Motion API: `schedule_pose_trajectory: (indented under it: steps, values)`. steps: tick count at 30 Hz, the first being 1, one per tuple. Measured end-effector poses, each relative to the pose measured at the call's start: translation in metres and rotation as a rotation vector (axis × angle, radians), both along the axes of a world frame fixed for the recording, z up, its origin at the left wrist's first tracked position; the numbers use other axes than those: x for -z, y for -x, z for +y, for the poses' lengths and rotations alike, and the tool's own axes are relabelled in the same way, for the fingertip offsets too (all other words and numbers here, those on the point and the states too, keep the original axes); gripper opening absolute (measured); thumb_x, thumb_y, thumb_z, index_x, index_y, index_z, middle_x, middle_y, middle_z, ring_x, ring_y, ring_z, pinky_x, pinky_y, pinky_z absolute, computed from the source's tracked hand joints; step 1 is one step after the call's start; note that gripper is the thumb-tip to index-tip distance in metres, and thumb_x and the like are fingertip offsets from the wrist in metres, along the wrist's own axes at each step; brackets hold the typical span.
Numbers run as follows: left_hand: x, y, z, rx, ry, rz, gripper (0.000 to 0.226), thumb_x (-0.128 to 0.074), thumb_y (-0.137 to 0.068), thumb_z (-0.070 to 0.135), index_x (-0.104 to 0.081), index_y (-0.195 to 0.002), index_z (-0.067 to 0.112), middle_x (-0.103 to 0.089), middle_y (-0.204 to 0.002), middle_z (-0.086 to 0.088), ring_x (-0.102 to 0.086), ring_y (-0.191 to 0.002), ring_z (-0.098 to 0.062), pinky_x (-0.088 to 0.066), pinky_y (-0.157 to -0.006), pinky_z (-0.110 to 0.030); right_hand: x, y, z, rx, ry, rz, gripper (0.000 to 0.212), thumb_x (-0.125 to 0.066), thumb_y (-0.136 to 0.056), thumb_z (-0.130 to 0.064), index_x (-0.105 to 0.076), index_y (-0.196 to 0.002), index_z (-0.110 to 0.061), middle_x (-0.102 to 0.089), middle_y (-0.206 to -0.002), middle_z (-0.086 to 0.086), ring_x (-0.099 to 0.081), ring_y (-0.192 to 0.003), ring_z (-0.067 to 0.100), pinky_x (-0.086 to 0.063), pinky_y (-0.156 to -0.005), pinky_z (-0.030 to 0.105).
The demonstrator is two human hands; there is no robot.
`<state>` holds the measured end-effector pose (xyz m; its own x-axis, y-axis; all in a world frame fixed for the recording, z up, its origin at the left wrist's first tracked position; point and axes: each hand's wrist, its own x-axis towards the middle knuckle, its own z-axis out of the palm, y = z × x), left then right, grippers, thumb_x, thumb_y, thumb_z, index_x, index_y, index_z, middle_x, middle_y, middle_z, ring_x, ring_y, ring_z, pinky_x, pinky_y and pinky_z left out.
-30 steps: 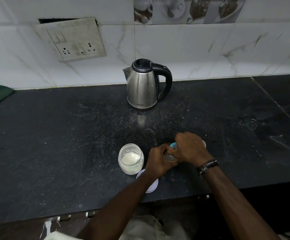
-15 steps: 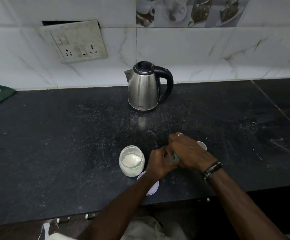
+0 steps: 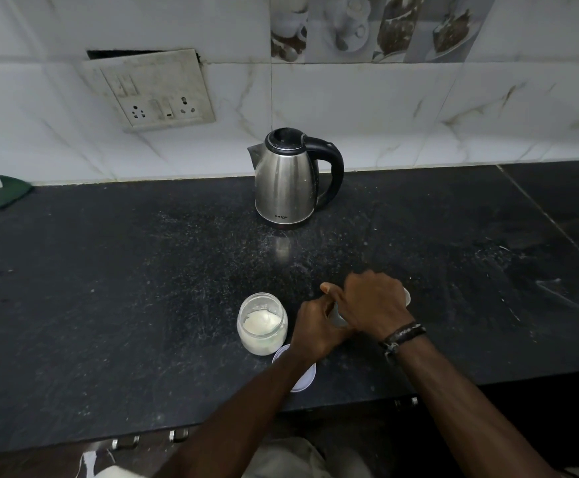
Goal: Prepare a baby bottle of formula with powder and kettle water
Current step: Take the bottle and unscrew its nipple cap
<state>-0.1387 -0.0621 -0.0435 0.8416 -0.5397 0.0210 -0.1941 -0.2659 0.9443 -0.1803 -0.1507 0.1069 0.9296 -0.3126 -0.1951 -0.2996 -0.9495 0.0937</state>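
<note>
Together, the baby bottle (image 3: 337, 315) is gripped by left hand (image 3: 317, 331) and right hand (image 3: 374, 303) beside the powder jar (image 3: 262, 324).

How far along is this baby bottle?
Done: the powder jar stands open, its lid on the counter. In hand: both hands, left and right, grip the bottle, mostly hidden. Left: pouring from the kettle, untouched at the wall.

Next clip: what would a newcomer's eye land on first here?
The steel kettle stands at the back of the dark counter, by the tiled wall. Near the front edge, the left hand and right hand grip a small bottle beside an open jar of white powder.
</note>
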Motion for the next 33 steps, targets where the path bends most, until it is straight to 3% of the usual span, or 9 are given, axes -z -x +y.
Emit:
schedule_pose_trajectory:
  steps: [4,9,13,19,24,26,28,33]
  values:
    - [0.001,0.001,-0.001,0.002,0.015,0.002,0.052,-0.081,-0.063,0.052,-0.073,-0.102,0.019,-0.077,-0.094,0.004,-0.072,-0.089,-0.006,-0.059,-0.078,-0.038,-0.003,-0.001,-0.002,-0.096,-0.006,-0.004,0.034,-0.049,-0.098,-0.04,-0.063,-0.111,-0.012,-0.065,-0.116,0.01,-0.063,-0.105,0.028,-0.048,-0.082,0.037]
    - [0.003,0.0,0.0,0.004,0.021,0.016,0.057,-0.08,-0.062,0.049,-0.071,-0.111,0.02,-0.077,-0.1,0.002,-0.071,-0.094,-0.006,-0.059,-0.082,-0.039,-0.005,0.002,-0.018,-0.227,-0.11,0.059,0.037,-0.062,-0.084,-0.044,-0.058,-0.11,-0.019,-0.061,-0.112,0.006,-0.059,-0.101,0.025,-0.044,-0.082,0.035]
    - [0.003,0.0,0.001,0.02,0.04,0.005,0.063,-0.08,-0.063,0.051,-0.07,-0.117,0.019,-0.075,-0.108,0.003,-0.07,-0.1,-0.006,-0.058,-0.087,-0.038,-0.009,0.012,-0.028,-0.24,-0.222,0.045,0.03,-0.066,-0.084,-0.031,-0.055,-0.111,-0.023,-0.058,-0.106,-0.002,-0.055,-0.102,0.02,-0.043,-0.083,0.032]
    - [0.005,0.001,0.001,0.013,0.098,0.01,0.061,-0.091,-0.065,0.035,-0.069,-0.12,0.02,-0.074,-0.112,0.006,-0.07,-0.103,-0.006,-0.058,-0.09,-0.041,-0.016,0.034,-0.062,-0.132,-0.427,-0.133,0.067,-0.079,-0.077,-0.029,-0.052,-0.139,-0.029,-0.061,-0.127,-0.001,-0.058,-0.115,0.018,-0.048,-0.098,0.035]
    - [0.007,0.0,0.0,0.009,0.055,-0.024,0.062,-0.091,-0.062,0.038,-0.069,-0.118,0.023,-0.074,-0.11,0.008,-0.069,-0.101,-0.003,-0.058,-0.09,-0.038,-0.001,0.06,-0.081,0.06,-0.427,-0.116,0.045,-0.083,-0.073,-0.032,-0.059,-0.11,-0.037,-0.063,-0.111,-0.009,-0.059,-0.096,0.007,-0.049,-0.079,0.023]
    - [0.006,0.0,0.0,0.008,0.038,-0.023,0.061,-0.092,-0.062,0.036,-0.069,-0.117,0.025,-0.074,-0.11,0.009,-0.069,-0.101,-0.002,-0.058,-0.09,-0.038,0.011,0.069,-0.082,0.11,-0.386,-0.067,0.034,-0.083,-0.072,-0.035,-0.055,-0.089,-0.042,-0.064,-0.102,-0.012,-0.059,-0.085,0.004,-0.042,-0.065,0.017]
    - [0.006,0.0,-0.001,0.007,0.024,-0.024,0.06,-0.093,-0.063,0.034,-0.069,-0.117,0.026,-0.074,-0.111,0.009,-0.068,-0.102,-0.001,-0.058,-0.091,-0.037,0.025,0.075,-0.081,0.14,-0.358,-0.012,0.034,-0.083,-0.072,-0.037,-0.052,-0.083,-0.041,-0.062,-0.099,-0.014,-0.056,-0.08,0.001,-0.035,-0.058,0.014]
    - [0.003,0.001,0.001,0.005,0.007,-0.014,0.062,-0.092,-0.059,0.04,-0.07,-0.115,0.027,-0.074,-0.108,0.011,-0.069,-0.099,-0.002,-0.059,-0.089,-0.038,0.048,0.081,-0.08,0.184,-0.318,0.034,0.034,-0.083,-0.073,-0.035,-0.056,-0.093,-0.036,-0.064,-0.111,-0.006,-0.062,-0.093,0.01,-0.052,-0.076,0.025]
